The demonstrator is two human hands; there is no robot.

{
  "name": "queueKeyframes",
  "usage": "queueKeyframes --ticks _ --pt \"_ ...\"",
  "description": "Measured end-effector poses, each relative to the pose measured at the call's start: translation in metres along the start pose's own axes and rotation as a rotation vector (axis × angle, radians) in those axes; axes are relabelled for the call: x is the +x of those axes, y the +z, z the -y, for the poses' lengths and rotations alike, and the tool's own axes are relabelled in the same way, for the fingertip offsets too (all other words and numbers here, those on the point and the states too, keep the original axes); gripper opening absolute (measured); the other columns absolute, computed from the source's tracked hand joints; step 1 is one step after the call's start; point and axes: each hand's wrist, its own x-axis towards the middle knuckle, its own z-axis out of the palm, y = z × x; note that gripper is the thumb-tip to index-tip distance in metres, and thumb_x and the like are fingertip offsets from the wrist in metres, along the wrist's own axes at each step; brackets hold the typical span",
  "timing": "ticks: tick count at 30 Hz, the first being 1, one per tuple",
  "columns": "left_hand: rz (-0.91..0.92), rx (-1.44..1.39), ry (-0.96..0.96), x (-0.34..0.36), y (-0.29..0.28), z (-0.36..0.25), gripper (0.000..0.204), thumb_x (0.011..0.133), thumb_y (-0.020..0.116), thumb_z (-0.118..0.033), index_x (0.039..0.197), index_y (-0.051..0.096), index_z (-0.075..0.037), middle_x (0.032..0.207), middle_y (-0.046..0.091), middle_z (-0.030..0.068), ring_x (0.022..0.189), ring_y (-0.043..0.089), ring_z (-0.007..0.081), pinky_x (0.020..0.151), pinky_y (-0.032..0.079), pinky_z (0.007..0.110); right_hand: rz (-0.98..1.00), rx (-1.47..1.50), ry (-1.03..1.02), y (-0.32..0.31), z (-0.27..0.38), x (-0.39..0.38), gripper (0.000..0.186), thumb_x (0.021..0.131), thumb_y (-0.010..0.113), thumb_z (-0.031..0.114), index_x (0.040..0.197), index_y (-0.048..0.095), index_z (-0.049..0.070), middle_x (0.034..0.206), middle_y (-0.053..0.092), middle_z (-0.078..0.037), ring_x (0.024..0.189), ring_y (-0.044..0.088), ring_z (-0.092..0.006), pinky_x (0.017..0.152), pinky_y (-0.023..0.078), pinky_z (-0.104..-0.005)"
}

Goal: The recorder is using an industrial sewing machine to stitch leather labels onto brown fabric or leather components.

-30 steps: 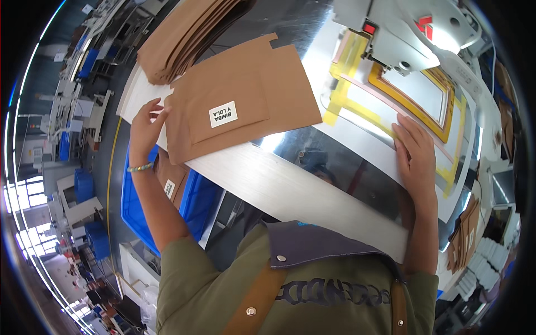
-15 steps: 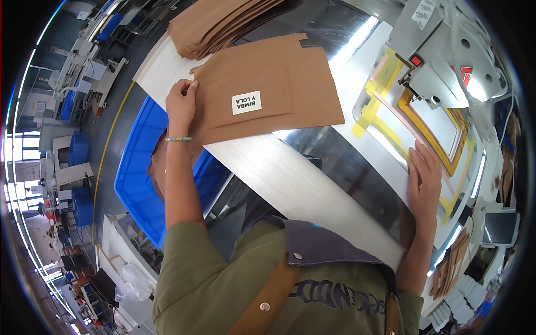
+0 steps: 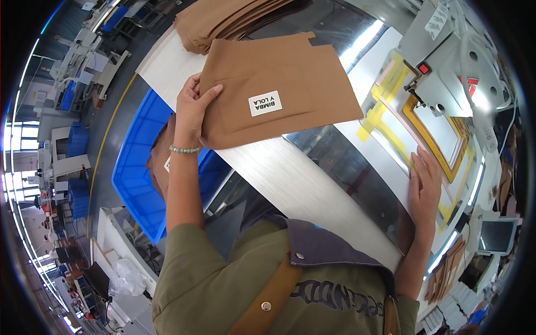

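Note:
A flat brown fabric panel [image 3: 312, 67] with a stitched patch outline and a white label [image 3: 265, 104] lies across the table. My left hand [image 3: 191, 111] grips its left edge, thumb on top and fingers tucked at the edge. To the right, my right hand [image 3: 425, 184] rests with fingers stretched out on a clear template [image 3: 399, 142] edged with yellow tape. Beside those fingers is a yellow frame [image 3: 414, 120], under the grey sewing machine head [image 3: 455, 72].
A stack of brown panels [image 3: 215, 22] sits at the far side. Left of the table, a blue bin [image 3: 131, 178] holds brown pieces. A pale board [image 3: 301, 184] runs along the table's near side. A small screen [image 3: 497, 235] stands at right.
My left hand has shifted its hold on the panel, thumb now further over it. The panel's left edge has been folded or turned, and the panel sits slightly further right. My right hand stays put.

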Motion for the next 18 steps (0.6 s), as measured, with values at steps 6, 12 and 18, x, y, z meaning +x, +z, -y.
queueKeyframes --ticks 6,12,18 --pt "-0.072 0.196 0.232 -0.021 0.022 0.001 0.048 0.095 0.078 -0.001 0.139 0.060 0.006 0.122 0.076 0.0127 0.107 0.072 0.0139 0.095 0.058 0.028 0.005 0.000 0.006 0.000 0.001 0.000 0.036 0.104 0.061 0.006 0.137 0.073 0.008 0.149 0.065 -0.012 0.142 0.056 -0.0332 0.123 0.040 -0.0447" --pt "-0.101 0.213 0.250 -0.026 0.024 0.009 0.040 0.095 0.080 -0.003 0.132 0.067 0.005 0.116 0.078 0.0096 0.102 0.071 0.0117 0.092 0.057 0.026 0.005 0.003 0.003 -0.001 0.002 0.001 0.036 0.104 0.061 0.006 0.138 0.073 0.007 0.149 0.065 -0.012 0.143 0.056 -0.0327 0.123 0.040 -0.0446" --pt "-0.127 0.264 0.153 -0.031 0.025 0.005 0.022 0.097 0.082 -0.012 0.111 0.077 0.003 0.097 0.077 0.0025 0.087 0.066 0.0065 0.080 0.055 0.024 0.006 0.002 0.003 0.000 0.002 -0.001 0.037 0.104 0.060 0.006 0.138 0.073 0.007 0.149 0.065 -0.012 0.143 0.056 -0.0325 0.123 0.040 -0.0444"
